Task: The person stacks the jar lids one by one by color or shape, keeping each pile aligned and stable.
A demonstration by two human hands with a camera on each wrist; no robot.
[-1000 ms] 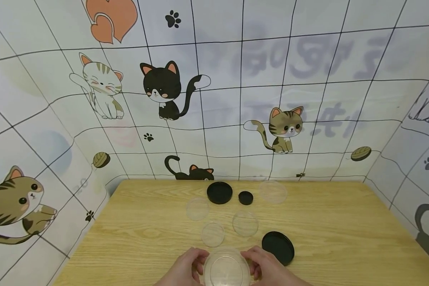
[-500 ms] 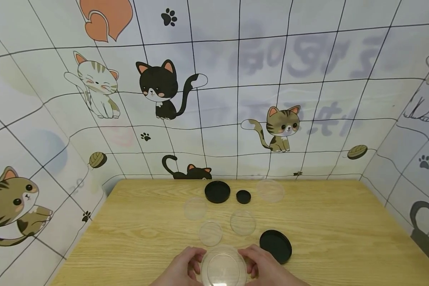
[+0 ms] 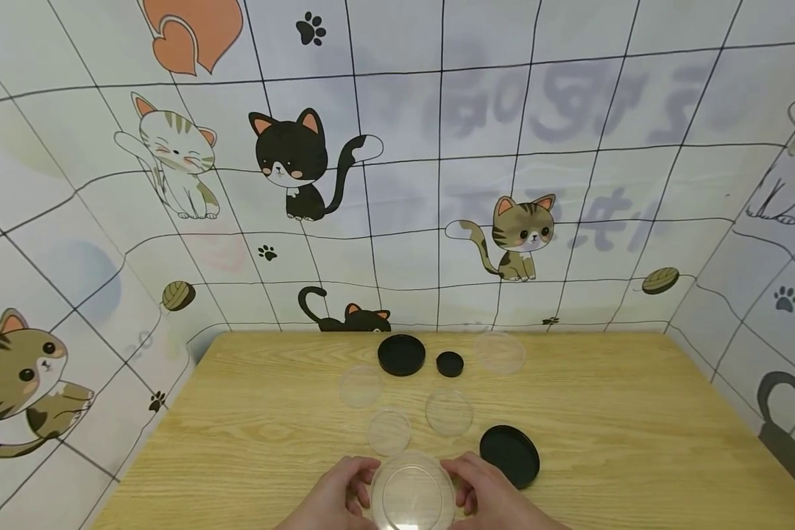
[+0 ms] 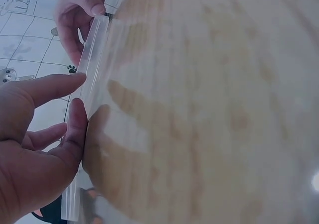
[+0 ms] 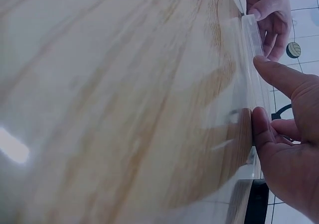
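Note:
A clear, round plastic lid (image 3: 413, 489) with a raised inner ring lies at the near edge of the head view, close over the table. My left hand (image 3: 344, 493) holds its rim from the left. From the right, my right hand (image 3: 486, 497) grips the opposite side of the same rim. In the left wrist view the lid's edge (image 4: 94, 55) runs past the left fingertips (image 4: 77, 109). The right wrist view shows the right fingertips (image 5: 260, 117) against the lid's rim. Just beyond the right hand is a large black round lid (image 3: 511, 458).
Farther back on the wooden table (image 3: 603, 412) lie a black round lid (image 3: 401, 355) and a small black one (image 3: 450, 364). Several clear discs lie around them, including one (image 3: 389, 433) just beyond the held lid. A cat-patterned wall covering (image 3: 404, 191) stands behind.
The head view has shifted slightly, moving everything a little to the left in it. Both hands keep their hold on the clear lid, which shows no other clear movement.

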